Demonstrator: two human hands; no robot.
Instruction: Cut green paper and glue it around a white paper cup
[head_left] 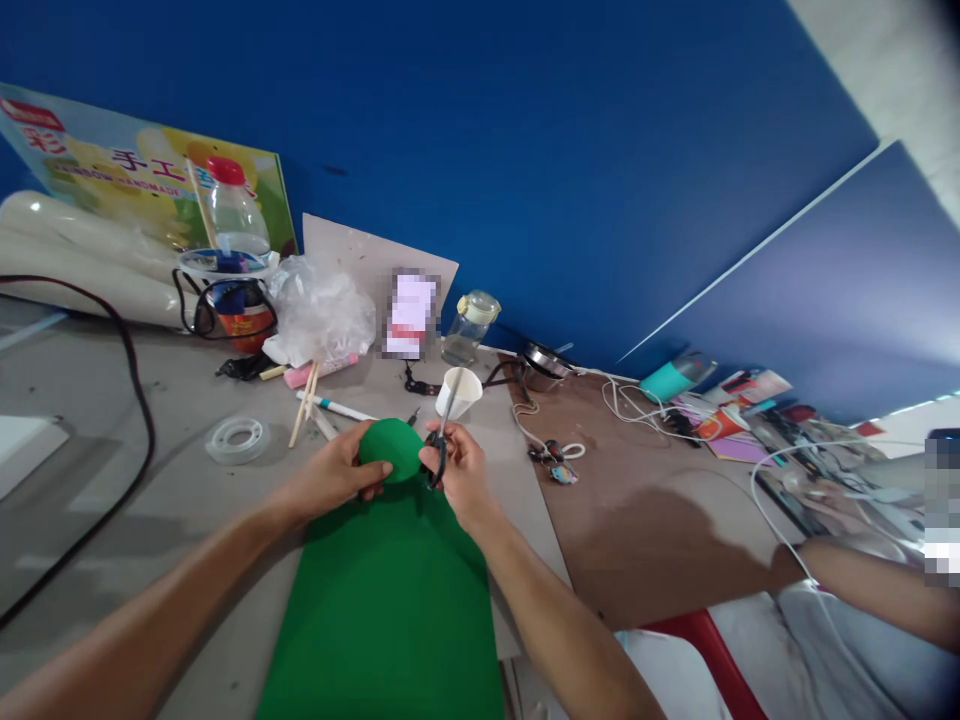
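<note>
A round green disc (391,451) is pinched between the thumb and fingers of my left hand (351,470). Dark-handled scissors (436,462) are in my right hand (465,475), their blades pointing up and away, just right of the disc. Both hands are above the far end of a large green sheet (390,610) that lies on the grey table. Beyond the scissors stands a white paper cup (459,393), partly crossed by the blades.
A tape roll (238,440), wooden sticks (305,405) and a plastic bag (321,310) lie at the left. Behind are a red-capped bottle (236,215), a phone (410,313) and a glass jar (471,325). Cables and another person's arm (885,590) are at the right.
</note>
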